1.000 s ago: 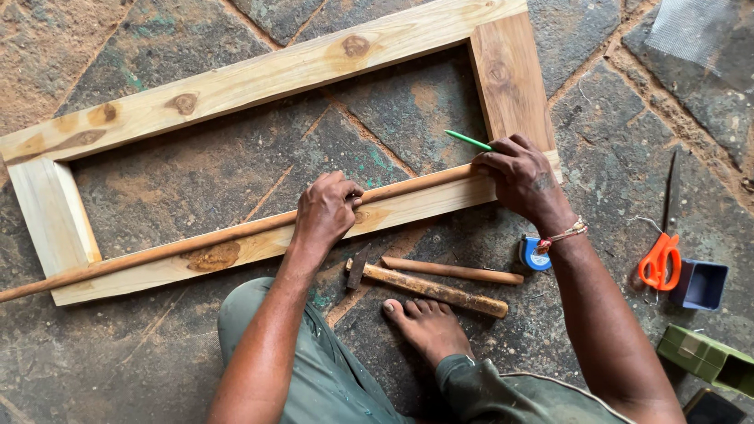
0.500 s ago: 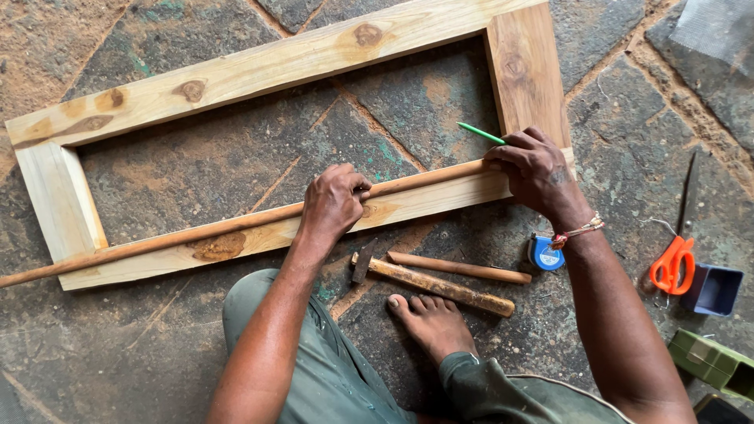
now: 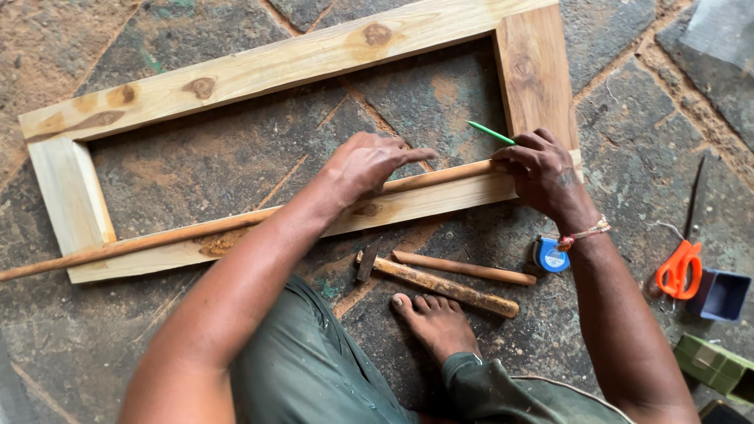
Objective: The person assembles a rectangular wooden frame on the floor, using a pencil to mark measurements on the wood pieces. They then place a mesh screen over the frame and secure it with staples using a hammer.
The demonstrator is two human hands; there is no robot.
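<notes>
Below, one rectangular wooden frame (image 3: 298,59) is seen lying flat on a stone floor (image 3: 196,173), made up of four boards. One long, thin round stick (image 3: 236,222) is laid along the near board, from beyond the frame's left end to the right corner. The left hand (image 3: 369,161) is pressed down on this stick near its right part, palm flat and fingers spread forward, so that the stick is pinned rather than gripped. The right hand (image 3: 542,169) is placed at the stick's right end by the frame's corner, and one green pencil (image 3: 491,132) is pinched between its fingers, the tip pointing up and left; whether the tip touches the wood cannot be told from this angle.

Just in front of the frame, one hammer (image 3: 440,284) with a wooden handle is laid on the floor, and one shorter round stick (image 3: 463,268) lies beside it. One bare foot (image 3: 436,322) is set against the hammer's handle. One blue tape measure (image 3: 550,255) is seen under the right wrist. Farther right, one pair of orange-handled scissors (image 3: 682,263) lies next to one small blue box (image 3: 719,294), with what seems to be one green box (image 3: 715,365) near the edge.
</notes>
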